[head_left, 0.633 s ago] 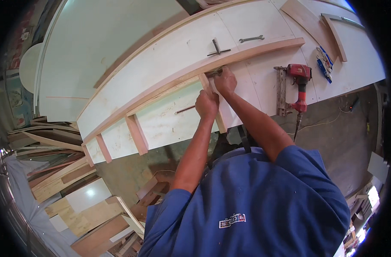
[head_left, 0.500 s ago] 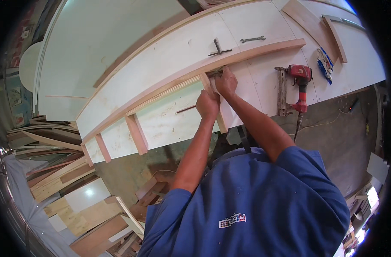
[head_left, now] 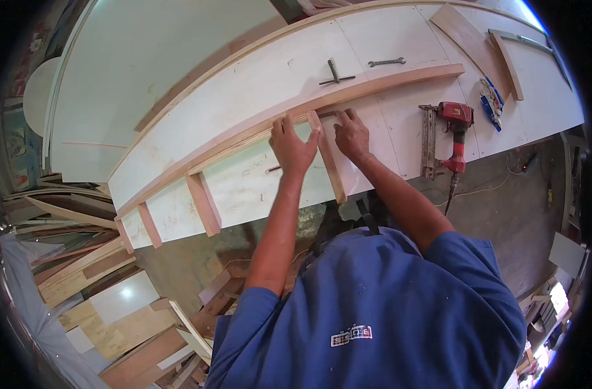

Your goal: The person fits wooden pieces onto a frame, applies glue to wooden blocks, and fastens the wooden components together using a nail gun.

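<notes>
A long curved wooden rail (head_left: 386, 81) lies along the white tabletop (head_left: 244, 84), with short wooden crosspieces joined to its near side. My left hand (head_left: 296, 152) is open, fingers spread toward the rail and thumb beside the right-hand crosspiece (head_left: 330, 165). On the other side of that crosspiece, my right hand (head_left: 352, 137) has its fingers curled at the end of a thin dark piece (head_left: 326, 115) lying by the rail; its kind is unclear. Beneath my left wrist a thin reddish stick (head_left: 272, 170) is partly covered.
Past the rail are a T-shaped tool (head_left: 335, 72) and an open-ended wrench (head_left: 386, 62). A red nail gun (head_left: 456, 133) with a hose lies right, near a blue-and-white packet (head_left: 490, 104) and wooden boards (head_left: 468, 39). Scrap wood (head_left: 124, 318) is piled at lower left.
My left hand has let go of the crosspiece, moved left and spread its fingers. My right hand has shifted slightly right and nearer me. The view has shifted a little.
</notes>
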`<state>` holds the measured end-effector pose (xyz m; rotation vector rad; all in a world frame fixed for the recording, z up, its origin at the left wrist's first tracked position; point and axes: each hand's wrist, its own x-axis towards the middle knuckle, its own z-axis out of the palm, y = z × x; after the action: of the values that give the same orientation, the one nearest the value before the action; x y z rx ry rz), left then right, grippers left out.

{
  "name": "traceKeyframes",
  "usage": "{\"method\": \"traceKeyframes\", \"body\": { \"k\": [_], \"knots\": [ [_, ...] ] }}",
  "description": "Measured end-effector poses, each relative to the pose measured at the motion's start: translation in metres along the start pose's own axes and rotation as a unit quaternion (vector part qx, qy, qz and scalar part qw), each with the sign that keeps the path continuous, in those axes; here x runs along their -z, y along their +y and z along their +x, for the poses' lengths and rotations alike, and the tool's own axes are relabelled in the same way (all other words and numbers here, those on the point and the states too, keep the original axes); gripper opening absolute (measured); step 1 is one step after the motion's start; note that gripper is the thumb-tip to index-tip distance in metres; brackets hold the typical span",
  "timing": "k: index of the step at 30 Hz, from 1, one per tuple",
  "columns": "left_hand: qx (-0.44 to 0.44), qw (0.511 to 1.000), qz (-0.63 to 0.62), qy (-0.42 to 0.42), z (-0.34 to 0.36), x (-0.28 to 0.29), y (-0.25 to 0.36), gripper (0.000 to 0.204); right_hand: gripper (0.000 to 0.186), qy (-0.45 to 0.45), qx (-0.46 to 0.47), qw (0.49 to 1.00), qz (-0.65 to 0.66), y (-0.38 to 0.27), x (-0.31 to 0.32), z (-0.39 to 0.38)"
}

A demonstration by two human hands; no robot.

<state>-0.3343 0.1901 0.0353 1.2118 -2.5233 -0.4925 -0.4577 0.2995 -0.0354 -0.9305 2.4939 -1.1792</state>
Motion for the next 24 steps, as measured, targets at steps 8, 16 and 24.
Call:
{"method": "traceKeyframes", "body": {
  "k": [8,16,24],
  "knots": [
    [-0.083,0.98,0.06,-0.171,0.045,-0.011,-0.031,0.114,0.017,0.009,0.113,0.993,-0.023,-0.002,-0.012,0.02],
    [-0.09,0.978,0.05,-0.18,0.046,-0.017,-0.037,0.111,0.007,0.057,0.129,0.99,-0.012,-0.004,-0.026,0.028],
    [-0.089,0.981,0.027,-0.168,0.044,-0.018,-0.03,0.106,0.011,0.06,0.117,0.99,-0.05,-0.001,-0.025,0.027]
  ]
}}
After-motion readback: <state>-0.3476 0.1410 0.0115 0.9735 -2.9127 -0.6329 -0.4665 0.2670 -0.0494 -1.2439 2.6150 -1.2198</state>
